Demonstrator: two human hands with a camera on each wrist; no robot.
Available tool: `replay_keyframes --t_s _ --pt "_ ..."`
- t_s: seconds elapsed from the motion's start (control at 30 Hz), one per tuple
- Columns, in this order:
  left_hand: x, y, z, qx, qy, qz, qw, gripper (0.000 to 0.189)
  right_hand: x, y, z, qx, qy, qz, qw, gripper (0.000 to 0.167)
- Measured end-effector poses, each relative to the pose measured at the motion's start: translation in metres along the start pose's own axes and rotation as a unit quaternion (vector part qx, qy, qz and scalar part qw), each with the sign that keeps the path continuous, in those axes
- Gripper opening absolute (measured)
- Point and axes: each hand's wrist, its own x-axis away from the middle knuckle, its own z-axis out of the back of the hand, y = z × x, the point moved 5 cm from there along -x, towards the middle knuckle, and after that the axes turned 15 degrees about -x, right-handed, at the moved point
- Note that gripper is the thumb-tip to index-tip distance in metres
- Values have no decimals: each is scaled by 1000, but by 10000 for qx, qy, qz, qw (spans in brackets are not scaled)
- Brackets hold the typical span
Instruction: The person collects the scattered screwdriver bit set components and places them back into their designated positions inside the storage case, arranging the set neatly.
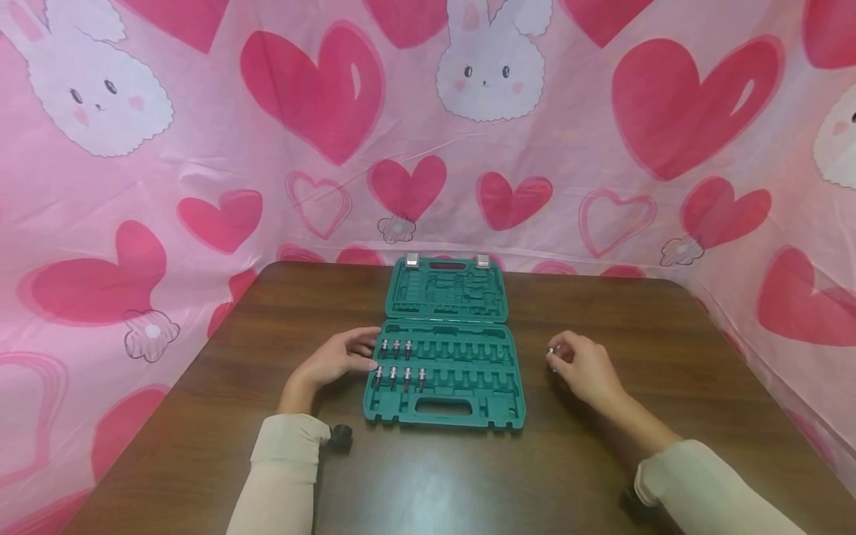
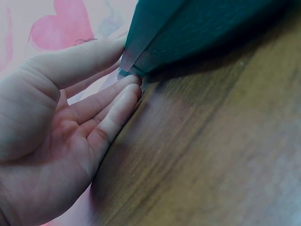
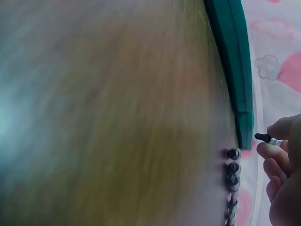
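A green plastic tool case point(image 1: 444, 407) lies opened flat on the table, its lid point(image 1: 446, 286) folded back. Several silver bit sockets with dark tips point(image 1: 407, 377) fill the left slots of its two rows. My left hand point(image 1: 337, 360) rests at the case's left edge; in the left wrist view its thumb and relaxed fingers touch the green side wall point(image 2: 164, 37). To the right of the case, my right hand point(image 1: 585, 365) pinches one bit socket point(image 3: 268, 138) between thumb and forefinger, above the table. The palm hides part of that hand's grip.
Several loose bit sockets point(image 3: 233, 181) lie on the brown wooden table point(image 1: 428, 475) near the right hand, as seen in the right wrist view. The hand hides them in the head view. A pink cloth with hearts and rabbits point(image 1: 428, 111) hangs behind the table and along its sides.
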Motion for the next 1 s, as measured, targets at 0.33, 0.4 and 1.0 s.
replay_keyframes --t_s 0.33,0.4,1.0 --pt "-1 -2 -1 5 11 22 10000 65 -6 -15 -21 -104 62 276 9995 14" --pt "-1 -2 -1 -4 17 32 10000 64 -6 -17 -25 -129 55 305 9994 14" --pt "0 0 0 4 43 97 9999 65 -9 -44 -58 -319 -64 466 9984 15"
